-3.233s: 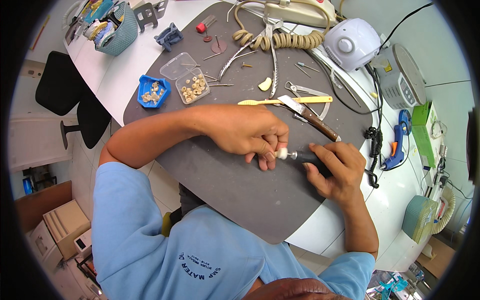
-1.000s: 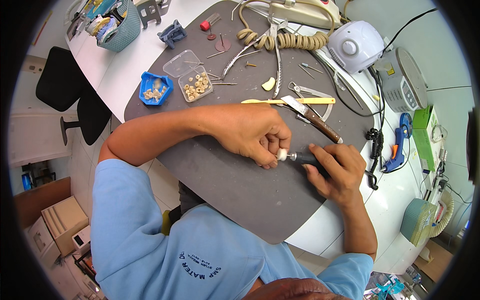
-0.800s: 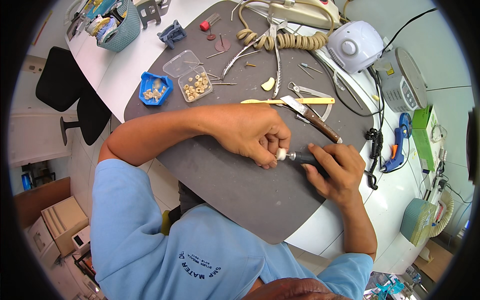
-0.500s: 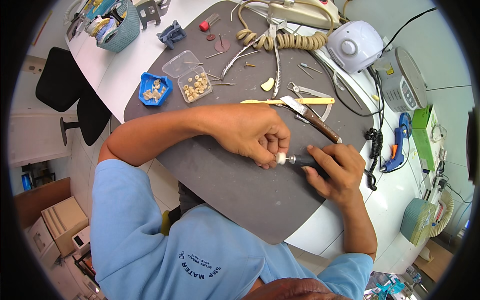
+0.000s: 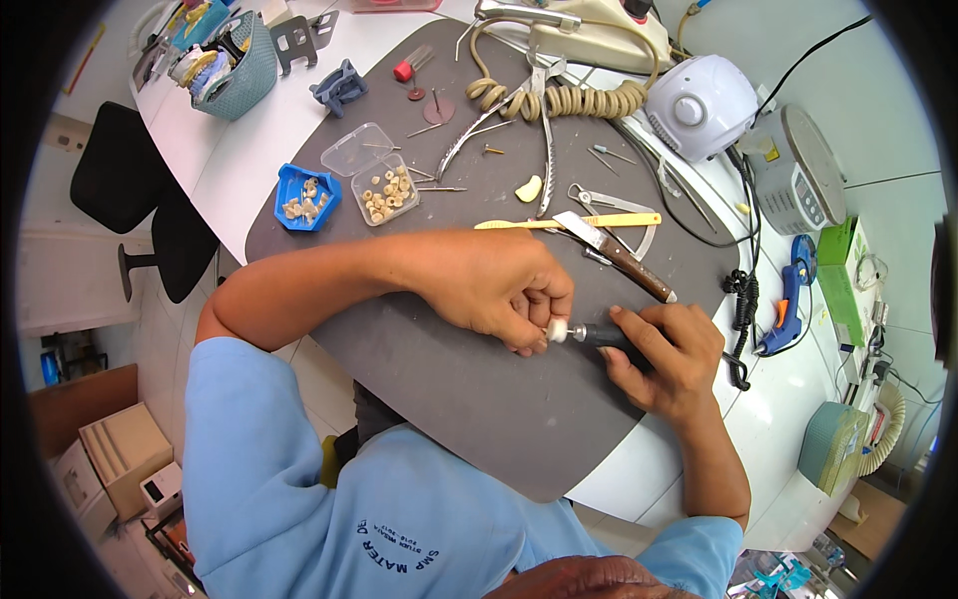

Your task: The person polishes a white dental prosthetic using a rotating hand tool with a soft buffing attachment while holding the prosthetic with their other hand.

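Note:
My left hand (image 5: 494, 288) rests on the grey mat (image 5: 479, 399) with its fingers pinched around a small piece that I cannot make out. My right hand (image 5: 664, 351) grips a dark rotary handpiece (image 5: 599, 333). The handpiece's small white polishing wheel (image 5: 556, 331) touches the piece at my left fingertips. Both hands meet near the middle of the mat.
Behind the hands lie a brown-handled knife (image 5: 619, 257), a yellow tool (image 5: 569, 222), tweezers and burs. A blue tray (image 5: 305, 197) and a clear box (image 5: 379, 186) of tooth-like pieces sit far left. A white motor unit (image 5: 701, 105) and coiled cord (image 5: 559, 98) stand at the back.
The handpiece tip has slid slightly left, closer into my left fingers. Both hands otherwise hold the same place.

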Available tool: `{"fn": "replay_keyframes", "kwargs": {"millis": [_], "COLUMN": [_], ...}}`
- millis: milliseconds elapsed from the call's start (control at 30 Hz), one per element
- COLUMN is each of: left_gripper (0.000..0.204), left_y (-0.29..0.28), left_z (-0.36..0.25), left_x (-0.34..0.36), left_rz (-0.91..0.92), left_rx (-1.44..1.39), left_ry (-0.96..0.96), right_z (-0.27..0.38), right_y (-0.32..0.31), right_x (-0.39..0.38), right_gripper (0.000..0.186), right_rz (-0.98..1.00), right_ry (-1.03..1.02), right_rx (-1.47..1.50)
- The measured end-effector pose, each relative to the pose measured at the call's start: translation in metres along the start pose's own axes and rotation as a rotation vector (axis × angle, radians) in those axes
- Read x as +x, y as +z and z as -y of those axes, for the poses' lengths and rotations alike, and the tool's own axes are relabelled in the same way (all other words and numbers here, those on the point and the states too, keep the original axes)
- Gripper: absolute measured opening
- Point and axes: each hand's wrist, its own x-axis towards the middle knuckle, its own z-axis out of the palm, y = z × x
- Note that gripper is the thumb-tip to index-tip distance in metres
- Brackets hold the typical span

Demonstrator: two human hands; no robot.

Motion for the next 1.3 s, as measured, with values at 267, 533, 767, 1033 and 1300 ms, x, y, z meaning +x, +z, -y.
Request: {"fn": "replay_keyframes", "kwargs": {"millis": [267,533,767,1033,1300], "left_gripper": [0.019,0.019,0.019,0.02,0.021], "left_y": [-0.0012,-0.0021,-0.0032,-0.0018,-0.0016], "left_z": [-0.0003,-0.001,-0.0017,0.0,0.0002], "left_x": [-0.0002,0.0002,0.0002,0.0001,0.0005], "left_rz": [0.011,0.01,0.015,0.015,0.011], "left_rx": [0.0,0.026,0.038,0.044,0.069], "left_ry": [0.001,0.009,0.006,0.006,0.015], "right_z": [-0.0019,-0.0011,-0.0003,0.0003,0.0002], "right_y": [-0.0015,0.0003,0.0027,0.0016,0.0029], "right_x": [0.0018,0.0017,-0.0004,0.0021,0.0013], "right_gripper": [0.036,0.034,0.035,0.037,0.04], "right_rz": [0.02,0.009,-0.022,-0.002,0.003], "right_ry": [-0.022,-0.015,0.018,-0.009,-0.029], "right_rx": [0.033,0.034,0.009,0.015,0.008]}}
